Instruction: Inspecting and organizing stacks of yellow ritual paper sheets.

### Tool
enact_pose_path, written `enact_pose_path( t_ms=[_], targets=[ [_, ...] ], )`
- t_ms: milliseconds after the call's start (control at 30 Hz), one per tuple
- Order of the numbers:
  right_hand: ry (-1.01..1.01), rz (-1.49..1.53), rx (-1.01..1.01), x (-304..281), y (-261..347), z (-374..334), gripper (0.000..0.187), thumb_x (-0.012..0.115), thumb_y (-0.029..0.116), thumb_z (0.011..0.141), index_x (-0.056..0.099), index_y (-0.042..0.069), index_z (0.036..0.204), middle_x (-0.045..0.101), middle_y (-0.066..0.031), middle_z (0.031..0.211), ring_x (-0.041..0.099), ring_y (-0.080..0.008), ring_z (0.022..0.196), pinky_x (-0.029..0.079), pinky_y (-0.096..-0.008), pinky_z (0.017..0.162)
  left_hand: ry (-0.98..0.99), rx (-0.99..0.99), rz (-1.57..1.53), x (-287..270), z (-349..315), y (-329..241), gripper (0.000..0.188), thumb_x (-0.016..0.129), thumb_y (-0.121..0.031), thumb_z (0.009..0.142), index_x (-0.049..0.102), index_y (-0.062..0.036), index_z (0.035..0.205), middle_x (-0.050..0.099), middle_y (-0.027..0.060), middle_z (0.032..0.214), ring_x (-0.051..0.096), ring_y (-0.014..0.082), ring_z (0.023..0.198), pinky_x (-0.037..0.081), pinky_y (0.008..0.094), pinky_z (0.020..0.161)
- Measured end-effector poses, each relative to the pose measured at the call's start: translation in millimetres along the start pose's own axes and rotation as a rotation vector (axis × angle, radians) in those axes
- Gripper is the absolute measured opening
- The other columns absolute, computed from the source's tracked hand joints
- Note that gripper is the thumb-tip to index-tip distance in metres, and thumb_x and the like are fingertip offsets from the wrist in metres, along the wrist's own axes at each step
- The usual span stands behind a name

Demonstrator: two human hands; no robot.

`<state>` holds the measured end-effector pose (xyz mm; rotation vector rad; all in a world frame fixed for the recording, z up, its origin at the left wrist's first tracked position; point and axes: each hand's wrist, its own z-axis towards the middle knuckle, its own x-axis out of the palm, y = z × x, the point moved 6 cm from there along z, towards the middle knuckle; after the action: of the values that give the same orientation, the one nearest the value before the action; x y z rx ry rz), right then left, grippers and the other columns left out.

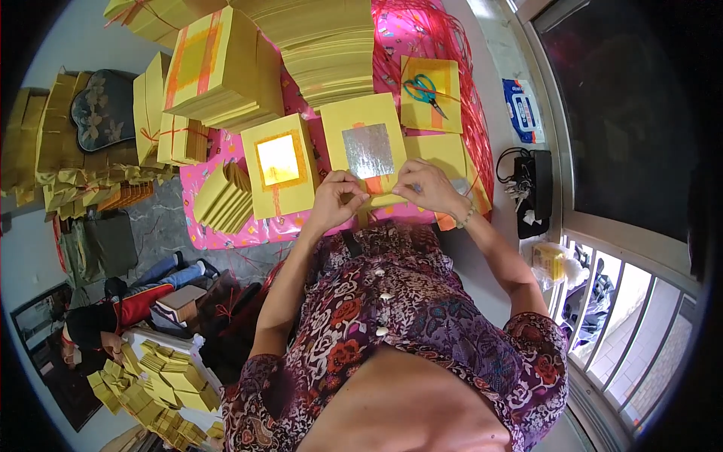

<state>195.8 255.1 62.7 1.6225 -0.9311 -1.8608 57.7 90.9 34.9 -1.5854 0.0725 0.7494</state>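
In front of me lies a yellow paper sheet with a silver foil square (368, 151) and an orange print around it. Its near edge is curled up. My left hand (340, 199) pinches this edge at its left, thumb against fingers. At the right part of the same edge, my right hand (431, 187) also has thumb and fingertips pressed together on the paper. To the left is a stack of yellow paper (260, 200) topped by a shiny foil square. A fan of folded yellow papers (224, 199) stands beside that stack.
Teal-handled scissors (424, 90) rest on yellow paper at the far right, beside red plastic strands (476, 113). Tall yellow paper stacks (252, 75) rise at the back on a pink cloth (197, 233). Another person (124, 309) is at the lower left, near folded yellow papers (169, 377).
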Motion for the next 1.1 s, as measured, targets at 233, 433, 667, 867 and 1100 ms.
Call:
enact_pose_path(
  t_ms=[233, 433, 667, 867, 1100],
  targets=[
    [-0.011, -0.013, -0.021, -1.1, 2.0, -0.3, 0.019, 0.074, 0.02, 0.086, 0.069, 0.003, 0.08, 0.062, -0.0076, 0.086, 0.062, -0.026, 0.083, 0.049, -0.0375, 0.074, 0.0, 0.016, 0.015, -2.6, 1.7, -6.2, 0.011, 0.079, -0.014, 0.08, 0.075, -0.004, 0.082, 0.067, 0.0083, 0.095, 0.062, 0.0252, 0.096, 0.05, 0.035, 0.084],
    [-0.057, -0.255, -0.147, -3.9, 19.9, 0.3, 0.015, 0.069, 0.019, 0.09, 0.063, 0.005, 0.089, 0.059, -0.0086, 0.084, 0.062, -0.0294, 0.082, 0.049, -0.04, 0.069, -0.003, -0.03, 0.03, -7.8, 0.2, -13.0, 0.016, 0.08, -0.016, 0.078, 0.074, -0.004, 0.088, 0.067, 0.0097, 0.092, 0.064, 0.0249, 0.09, 0.053, 0.0358, 0.077],
    [-0.185, -0.208, -0.024, -40.5, 10.7, 44.0, 0.016, 0.062, 0.021, 0.096, 0.061, 0.005, 0.095, 0.06, -0.013, 0.088, 0.062, -0.0355, 0.079, 0.05, -0.0426, 0.068, -0.555, 0.241, 0.4, -29.8, -12.3, -73.0, 0.051, 0.074, -0.015, 0.083, 0.058, -0.0059, 0.131, 0.047, 0.0174, 0.136, 0.043, 0.0404, 0.126, 0.037, 0.0493, 0.107],
    [-0.225, -0.201, 0.022, -58.7, -21.9, 107.2, 0.023, 0.06, 0.026, 0.097, 0.062, 0.004, 0.093, 0.063, -0.0138, 0.091, 0.064, -0.0345, 0.086, 0.051, -0.0445, 0.071, -0.228, 0.287, 0.459, 7.6, 16.6, -63.9, 0.067, 0.072, -0.021, 0.084, 0.046, -0.0105, 0.145, 0.038, 0.0204, 0.15, 0.035, 0.0449, 0.136, 0.032, 0.053, 0.113],
    [-0.243, -0.295, 0.025, -52.6, -57.4, 143.7, 0.026, 0.062, 0.031, 0.095, 0.064, 0.005, 0.089, 0.063, -0.0117, 0.091, 0.064, -0.0337, 0.087, 0.05, -0.0449, 0.073, -0.087, 0.151, 0.703, 17.1, 49.8, -48.3, 0.079, 0.065, -0.04, 0.089, 0.033, -0.0119, 0.155, 0.03, 0.0229, 0.157, 0.024, 0.0467, 0.145, 0.024, 0.0566, 0.117]
  ],
)
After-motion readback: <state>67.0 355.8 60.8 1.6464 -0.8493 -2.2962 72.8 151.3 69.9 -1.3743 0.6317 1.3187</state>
